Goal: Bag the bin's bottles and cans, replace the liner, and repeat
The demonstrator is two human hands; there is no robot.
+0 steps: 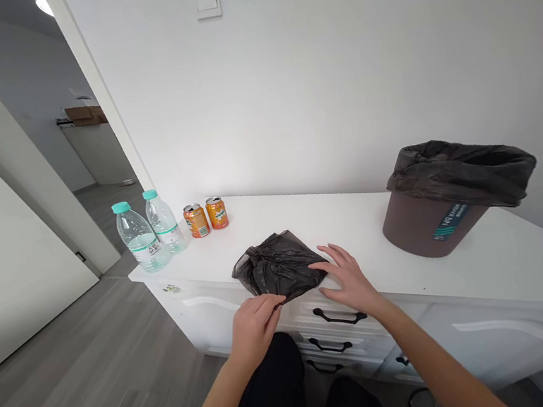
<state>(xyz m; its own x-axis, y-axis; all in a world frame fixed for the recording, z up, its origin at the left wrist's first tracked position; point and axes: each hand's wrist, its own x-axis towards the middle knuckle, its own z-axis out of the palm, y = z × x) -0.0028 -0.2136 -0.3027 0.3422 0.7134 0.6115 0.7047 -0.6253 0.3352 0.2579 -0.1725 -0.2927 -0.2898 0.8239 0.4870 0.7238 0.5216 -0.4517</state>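
One pinch and one loose spread: my left hand [252, 326] has its fingers drawn together at the near edge of the black bag [283, 268], and seems to grip a little of it. My right hand [349, 283] is widely open and holds nothing, its index fingertip just at the bag's right edge. Thin plastic like this probably handles best with a light pinch close to the edge, the spread fingers steadying the other side, and no sharp tug that could tear it.

The bag lies crumpled on the white table [303, 210], ahead of my left fingers and left of my right ones. Farther out, two orange cans [197, 223] and two clear bottles [139, 241] stand to the left; a brown bin [413, 222] with a black liner [457, 177] stands to the right.
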